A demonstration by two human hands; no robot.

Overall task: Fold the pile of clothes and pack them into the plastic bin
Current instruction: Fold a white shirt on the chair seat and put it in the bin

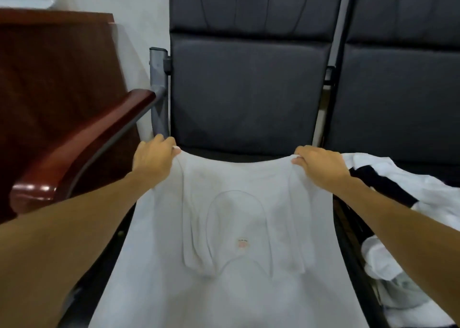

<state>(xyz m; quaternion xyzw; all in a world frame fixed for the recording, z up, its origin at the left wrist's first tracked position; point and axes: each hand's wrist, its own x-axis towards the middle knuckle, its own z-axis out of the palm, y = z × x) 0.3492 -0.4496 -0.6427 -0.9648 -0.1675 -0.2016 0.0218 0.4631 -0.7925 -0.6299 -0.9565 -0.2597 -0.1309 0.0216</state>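
White shirt [234,290] is spread flat over the seat of a dark chair [246,91], with both sleeves turned in toward the middle (the collar and a small label show through the cloth). Its far edge is held at both corners. The left hand [153,157] pinches the left corner between thumb and curled fingers, and the right hand [321,164] pinches the right corner likewise. The edge between them is lifted slightly off the seat and sags in a shallow curve.

Progress, as judged: this shirt is only part-folded. The sideways folds appear made; the lengthwise fold is not yet done. A pile of clothes [408,185] (white, black and grey pieces, crumpled) lies on the next seat, just beside the right forearm, none of it folded. No plastic bin is in view, so nothing can be recorded as packed. Left to do: finish this shirt, fold the pile, pack everything. A wooden armrest [82,153] stands to the left, apart from the cloth.
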